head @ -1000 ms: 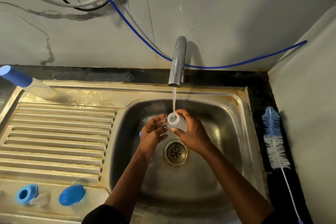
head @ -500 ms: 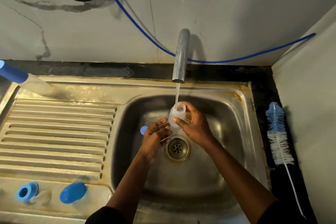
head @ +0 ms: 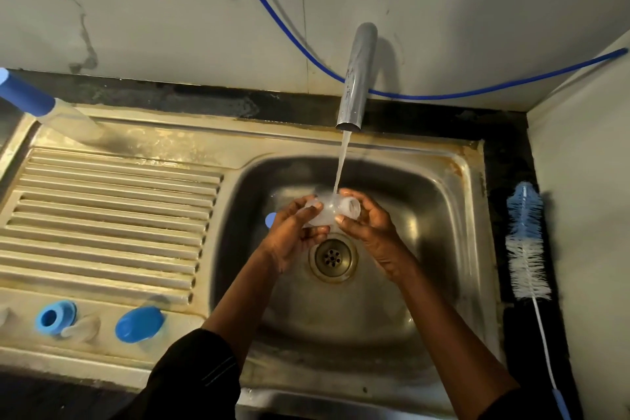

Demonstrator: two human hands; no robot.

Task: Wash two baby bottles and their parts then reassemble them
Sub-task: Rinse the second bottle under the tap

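Bottle (head: pixel 329 215) tipped sideways, left fingers (head: pixel 304 211), right fingers (head: pixel 354 196) gripping

A stained steel sink (head: pixel 474 201) is set into a dark bench (head: pixel 508 153), with a ribbed drainboard (head: pixel 112 215) to the left of its basin and a round drain (head: pixel 332 257) in the basin floor. A metal tap (head: pixel 358 78) reaches out from the back over the basin, and a thin stream of water (head: pixel 342 164) falls from its mouth. Behind it stands a pale wall (head: pixel 170 27) veined with dark streaks, across which a blue hose (head: pixel 460 97) sags from the top edge down behind the tap and on to the right-hand side wall (head: pixel 586 181).
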